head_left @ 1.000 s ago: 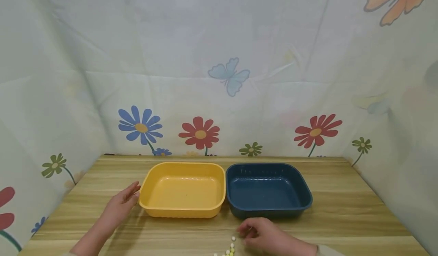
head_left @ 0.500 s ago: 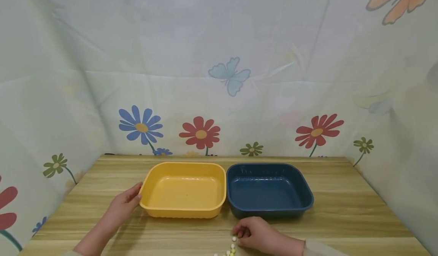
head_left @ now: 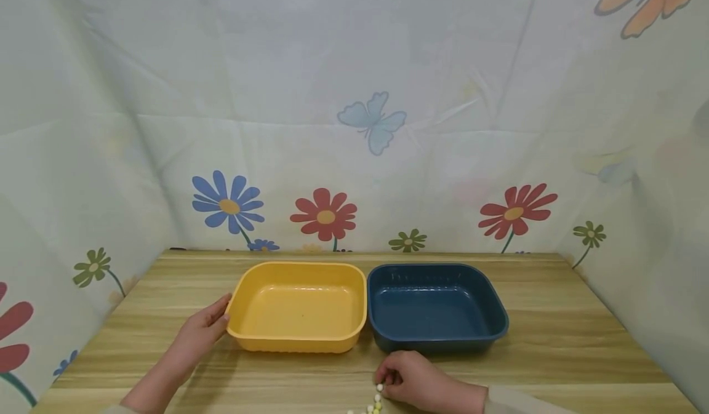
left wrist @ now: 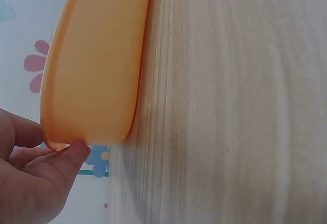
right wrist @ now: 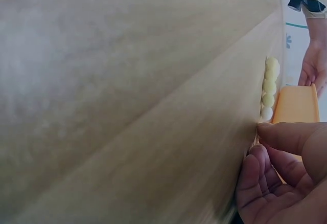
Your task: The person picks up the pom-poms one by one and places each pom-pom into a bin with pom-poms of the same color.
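A yellow plastic bin (head_left: 299, 315) stands beside a dark blue bin (head_left: 434, 312), their rims close together. My left hand (head_left: 202, 334) holds the yellow bin's left rim; in the left wrist view, thumb and fingers (left wrist: 76, 152) lie on either side of its edge. In front of the blue bin, my right hand (head_left: 412, 380) has its fingers curled, with thumb and index finger at a small white ball (head_left: 380, 387). More small balls (head_left: 377, 405), white and pale yellow, trail from it toward the near edge. The right wrist view shows a row of balls (right wrist: 269, 86) just beyond the thumb.
The wood-grain tabletop (head_left: 554, 340) carries both bins. Behind and at the sides hangs a pale cloth (head_left: 277, 94) printed with flowers and butterflies. A dark band (right wrist: 306, 3) sits on the left sleeve in the right wrist view.
My right hand has moved left until its thumb and index finger reach the white ball. My left hand has closed in on the yellow bin's rim. The bins have stayed in place.
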`<action>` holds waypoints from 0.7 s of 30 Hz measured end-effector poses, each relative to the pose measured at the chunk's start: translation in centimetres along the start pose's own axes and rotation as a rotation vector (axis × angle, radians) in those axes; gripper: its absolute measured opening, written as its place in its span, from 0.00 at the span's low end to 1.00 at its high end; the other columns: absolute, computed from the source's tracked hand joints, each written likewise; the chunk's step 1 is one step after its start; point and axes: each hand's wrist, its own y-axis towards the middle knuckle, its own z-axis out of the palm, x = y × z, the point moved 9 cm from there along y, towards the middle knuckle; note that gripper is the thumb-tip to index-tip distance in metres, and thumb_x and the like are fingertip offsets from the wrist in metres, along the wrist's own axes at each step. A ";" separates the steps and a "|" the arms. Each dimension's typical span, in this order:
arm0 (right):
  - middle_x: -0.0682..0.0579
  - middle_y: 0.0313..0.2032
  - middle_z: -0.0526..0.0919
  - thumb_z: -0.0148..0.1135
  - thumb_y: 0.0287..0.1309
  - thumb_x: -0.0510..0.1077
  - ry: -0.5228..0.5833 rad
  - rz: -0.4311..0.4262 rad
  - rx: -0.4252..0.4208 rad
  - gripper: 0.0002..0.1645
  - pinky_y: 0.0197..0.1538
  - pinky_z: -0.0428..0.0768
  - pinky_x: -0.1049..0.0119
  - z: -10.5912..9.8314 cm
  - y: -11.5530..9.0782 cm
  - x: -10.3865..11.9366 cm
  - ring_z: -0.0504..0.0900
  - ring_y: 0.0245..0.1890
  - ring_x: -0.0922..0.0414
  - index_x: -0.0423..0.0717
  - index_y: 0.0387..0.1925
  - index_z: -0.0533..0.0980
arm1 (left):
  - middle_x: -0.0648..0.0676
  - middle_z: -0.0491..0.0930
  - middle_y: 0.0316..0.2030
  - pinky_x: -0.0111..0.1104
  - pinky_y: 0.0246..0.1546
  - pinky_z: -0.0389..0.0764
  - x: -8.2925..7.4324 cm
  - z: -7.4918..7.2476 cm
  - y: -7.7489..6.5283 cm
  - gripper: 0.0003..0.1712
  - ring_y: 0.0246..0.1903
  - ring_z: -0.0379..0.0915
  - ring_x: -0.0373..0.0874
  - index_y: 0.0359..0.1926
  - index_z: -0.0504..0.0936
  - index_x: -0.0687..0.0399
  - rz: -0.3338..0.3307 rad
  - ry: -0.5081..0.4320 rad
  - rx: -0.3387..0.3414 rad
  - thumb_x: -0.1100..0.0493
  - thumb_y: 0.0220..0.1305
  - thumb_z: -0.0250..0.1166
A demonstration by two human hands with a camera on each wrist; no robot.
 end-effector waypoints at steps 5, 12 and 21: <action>0.60 0.24 0.82 0.71 0.53 0.33 -0.014 -0.010 -0.001 0.05 0.32 0.73 0.82 0.0 0.2 0.1 0.67 0.28 0.79 0.45 0.31 0.85 | 0.73 0.56 0.75 0.49 0.71 0.73 -0.1 -0.1 -0.1 0.32 0.76 0.54 0.66 0.79 0.48 0.71 0.005 0.009 -0.003 0.61 0.82 0.45; 0.58 0.23 0.82 0.72 0.54 0.33 0.031 0.011 0.006 0.04 0.31 0.73 0.81 -0.7 -0.1 0.4 0.68 0.26 0.79 0.43 0.31 0.85 | 0.73 0.58 0.74 0.42 0.67 0.79 -0.4 0.3 -0.3 0.32 0.74 0.59 0.64 0.78 0.50 0.73 0.027 -0.040 -0.028 0.64 0.81 0.46; 0.57 0.25 0.84 0.70 0.56 0.34 0.127 0.048 0.049 0.02 0.30 0.74 0.80 -1.8 -0.4 1.0 0.70 0.25 0.77 0.42 0.33 0.85 | 0.73 0.55 0.76 0.44 0.69 0.76 -0.3 0.2 -0.3 0.32 0.76 0.56 0.64 0.78 0.49 0.73 0.017 -0.060 -0.017 0.65 0.81 0.45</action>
